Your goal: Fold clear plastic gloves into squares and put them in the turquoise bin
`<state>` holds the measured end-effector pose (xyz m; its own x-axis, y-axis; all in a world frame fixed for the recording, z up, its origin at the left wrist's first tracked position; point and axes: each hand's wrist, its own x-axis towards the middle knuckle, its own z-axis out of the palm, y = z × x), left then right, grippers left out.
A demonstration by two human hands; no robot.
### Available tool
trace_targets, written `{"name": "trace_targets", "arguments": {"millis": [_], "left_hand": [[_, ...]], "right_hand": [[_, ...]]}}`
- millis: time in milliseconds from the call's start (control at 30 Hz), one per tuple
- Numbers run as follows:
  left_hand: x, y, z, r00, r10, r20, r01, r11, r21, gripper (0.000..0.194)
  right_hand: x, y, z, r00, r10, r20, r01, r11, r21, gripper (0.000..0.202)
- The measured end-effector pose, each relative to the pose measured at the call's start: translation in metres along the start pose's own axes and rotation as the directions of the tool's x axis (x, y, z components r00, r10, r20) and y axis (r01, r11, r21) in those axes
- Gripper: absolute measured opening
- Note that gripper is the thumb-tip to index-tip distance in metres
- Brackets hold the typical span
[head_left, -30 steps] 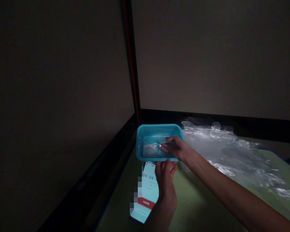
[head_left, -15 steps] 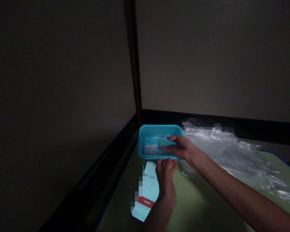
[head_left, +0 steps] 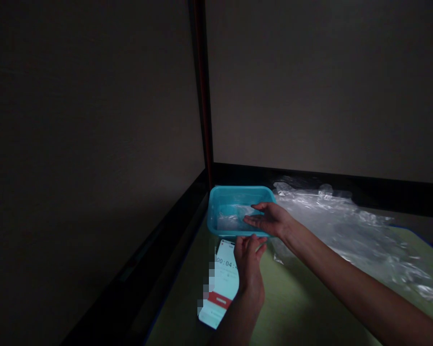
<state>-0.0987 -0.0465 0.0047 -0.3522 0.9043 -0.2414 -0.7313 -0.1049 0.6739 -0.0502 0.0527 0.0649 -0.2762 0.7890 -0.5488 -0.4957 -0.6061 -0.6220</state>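
A turquoise plastic basin (head_left: 213, 211) stands in the corner with thin clear plastic (head_left: 229, 222) on its bottom. My right hand (head_left: 269, 218) is over the basin's right side, thumb and fingers apart, with nothing visible between them. Just in front of the near rim is my left hand (head_left: 250, 254), its fingers bent and spaced apart. Whether those fingertips touch the rim I cannot tell. Partly covered by my left hand and forearm, a phone (head_left: 225, 274) lies with its lit screen showing a timer and a red bar.
Crumpled clear plastic sheets or bags (head_left: 332, 216) spread to the right of the basin. Everything rests on a green mat (head_left: 292, 307) with a blue edge. Walls (head_left: 310, 96) with dark baseboards meet behind the basin at a dark post (head_left: 204, 86).
Both hands keep nearly the same pose and place. The whole view has shifted very slightly, and the plastic inside the basin catches the light a little differently.
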Motion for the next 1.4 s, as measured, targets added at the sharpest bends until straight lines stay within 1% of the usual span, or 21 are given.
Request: {"name": "trace_targets", "arguments": {"millis": [100, 167, 200, 300, 433, 533, 633, 700, 767, 833, 967, 1000, 1033, 1067, 1133, 1167, 1233, 1300, 1400], "left_hand": [[0.002, 0.000, -0.001, 1.000, -0.005, 0.011, 0.005, 1.000, 0.001, 0.023], [0.003, 0.000, -0.001, 1.000, -0.007, 0.028, 0.007, 1.000, -0.005, 0.023], [0.004, 0.001, 0.000, 0.999, -0.008, 0.036, 0.008, 1.000, -0.008, 0.023], [0.004, 0.002, 0.001, 0.999, -0.003, 0.051, 0.003, 1.000, -0.015, 0.027], [0.002, 0.005, 0.003, 0.998, 0.019, 0.067, -0.018, 1.000, -0.016, 0.027], [0.001, 0.008, 0.003, 0.996, 0.035, 0.081, -0.034, 0.999, -0.010, 0.025], [0.001, 0.011, 0.003, 0.995, 0.053, 0.089, -0.053, 0.999, -0.003, 0.027], [0.001, 0.013, 0.003, 0.994, 0.065, 0.088, -0.066, 0.998, 0.004, 0.028], [0.001, 0.015, 0.002, 0.993, 0.075, 0.089, -0.076, 0.997, 0.013, 0.027], [0.001, 0.016, 0.001, 0.992, 0.083, 0.093, -0.086, 0.996, 0.025, 0.026], [0.005, 0.014, -0.001, 0.990, 0.113, 0.089, -0.118, 0.992, 0.051, 0.031], [0.006, 0.012, -0.002, 0.989, 0.124, 0.086, -0.129, 0.990, 0.057, 0.032], [0.007, 0.010, -0.002, 0.987, 0.131, 0.088, -0.137, 0.988, 0.065, 0.032], [0.007, 0.008, -0.002, 0.986, 0.144, 0.083, -0.149, 0.986, 0.069, 0.033], [0.007, 0.003, -0.002, 0.983, 0.167, 0.076, -0.173, 0.982, 0.076, 0.034], [0.006, 0.001, -0.002, 0.981, 0.176, 0.076, -0.182, 0.980, 0.080, 0.034], [0.004, -0.001, -0.002, 0.978, 0.191, 0.078, -0.198, 0.976, 0.088, 0.033], [0.003, -0.002, -0.001, 0.975, 0.211, 0.075, -0.218, 0.971, 0.094, 0.033], [0.002, -0.001, 0.000, 0.969, 0.243, 0.050, -0.247, 0.964, 0.094, 0.031]], "right_hand": [[-0.004, -0.001, 0.003, 0.996, 0.061, -0.066, -0.063, 0.998, -0.023, 0.030], [-0.010, -0.002, 0.005, 0.996, 0.057, -0.070, -0.059, 0.998, -0.030, 0.021], [-0.014, -0.002, 0.006, 0.997, 0.039, -0.063, -0.041, 0.999, -0.031, 0.018], [-0.027, -0.003, 0.007, 0.999, -0.047, -0.026, 0.046, 0.999, -0.023, 0.026], [-0.044, -0.005, 0.004, 0.988, -0.154, 0.020, 0.154, 0.988, -0.008, 0.028], [-0.058, -0.007, -0.002, 0.975, -0.220, 0.036, 0.220, 0.976, -0.004, 0.030], [-0.073, -0.012, -0.014, 0.960, -0.279, 0.039, 0.279, 0.960, -0.007, 0.030], [-0.085, -0.016, -0.027, 0.950, -0.311, 0.036, 0.311, 0.950, -0.010, 0.029], [-0.096, -0.020, -0.045, 0.939, -0.343, 0.025, 0.344, 0.938, -0.032, 0.027], [-0.106, -0.021, -0.069, 0.921, -0.389, 0.001, 0.387, 0.917, -0.091, 0.025], [-0.120, -0.015, -0.124, 0.872, -0.489, -0.022, 0.477, 0.858, -0.192, 0.013], [-0.123, -0.013, -0.138, 0.849, -0.528, -0.016, 0.510, 0.828, -0.231, 0.008], [-0.125, -0.010, -0.152, 0.813, -0.582, -0.003, 0.555, 0.778, -0.293, 0.005], [-0.126, -0.007, -0.164, 0.769, -0.639, 0.021, 0.597, 0.706, -0.380, 0.007], [-0.126, -0.001, -0.185, 0.661, -0.747, 0.069, 0.645, 0.519, -0.561, 0.013], [-0.126, 0.002, -0.194, 0.633, -0.770, 0.075, 0.648, 0.475, -0.595, 0.013], [-0.123, 0.007, -0.207, 0.596, -0.799, 0.085, 0.651, 0.418, -0.633, 0.012], [-0.120, 0.011, -0.217, 0.575, -0.812, 0.103, 0.651, 0.378, -0.658, 0.010], [-0.117, 0.015, -0.225, 0.546, -0.824, 0.152, 0.644, 0.297, -0.705, 0.008]]}}
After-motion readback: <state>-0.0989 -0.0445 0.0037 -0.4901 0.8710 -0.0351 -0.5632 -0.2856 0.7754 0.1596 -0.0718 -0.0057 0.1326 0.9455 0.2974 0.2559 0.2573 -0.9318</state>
